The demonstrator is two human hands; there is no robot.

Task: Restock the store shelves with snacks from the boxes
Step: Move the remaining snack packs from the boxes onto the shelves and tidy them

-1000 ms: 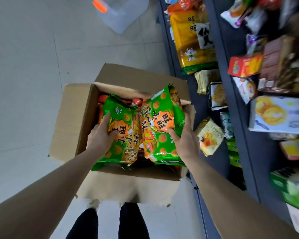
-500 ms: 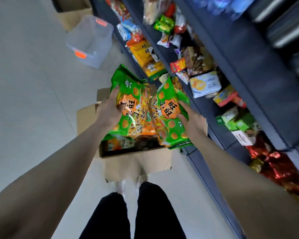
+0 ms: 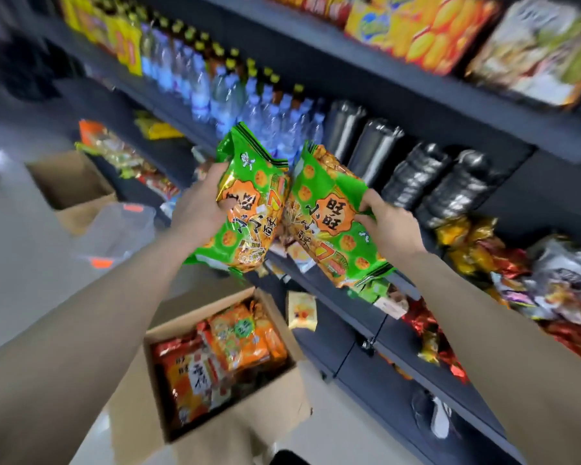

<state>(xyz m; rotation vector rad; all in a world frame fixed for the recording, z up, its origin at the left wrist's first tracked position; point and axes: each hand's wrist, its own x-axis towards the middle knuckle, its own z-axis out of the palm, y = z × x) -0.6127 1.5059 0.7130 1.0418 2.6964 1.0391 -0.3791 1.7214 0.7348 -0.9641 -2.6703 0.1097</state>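
Glossy foil-like snack bags; matt cardboard box; seemingly painted-metal shelves.

Two hands are raised side by side, the left hand holding one snack bag and the right hand another snack bag, the bags touching between them. Beyond the hands stand the shelves, with bottles behind the bags. Below the hands, an open box of snack packs sits on the floor, and a second box lies far left.

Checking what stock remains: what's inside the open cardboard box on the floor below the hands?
The cardboard box holds orange and red snack bags, packed flat on top. Anything beneath that top layer is covered.
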